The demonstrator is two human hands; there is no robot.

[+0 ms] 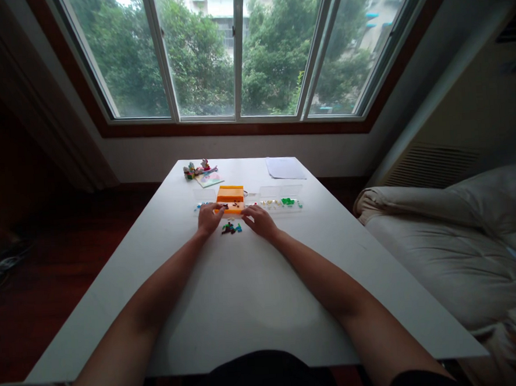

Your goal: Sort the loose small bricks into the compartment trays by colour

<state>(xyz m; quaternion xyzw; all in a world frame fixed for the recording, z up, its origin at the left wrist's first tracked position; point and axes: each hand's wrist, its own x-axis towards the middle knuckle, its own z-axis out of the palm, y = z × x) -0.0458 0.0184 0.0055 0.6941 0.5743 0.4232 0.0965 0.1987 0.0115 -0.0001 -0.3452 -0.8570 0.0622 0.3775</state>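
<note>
An orange box with a raised lid stands mid-table, small dark and reddish-brown pieces in its tray. At its left side is my left hand, thumb and fingers closed together over the tray's edge beside a dark piece. Whatever they pinch is too small to make out. My right hand is at the box's front right corner, thumb and forefinger drawn together; anything between them is too tiny to name. Between both hands, nearer to me, lies a small heap of dark, green and blue toy bricks.
A clear lidded case right of the box holds green and pale pieces. Another clear case is partly behind my left hand. Farther back are colourful toy figures, a printed leaflet and white paper sheets. A sofa stands right.
</note>
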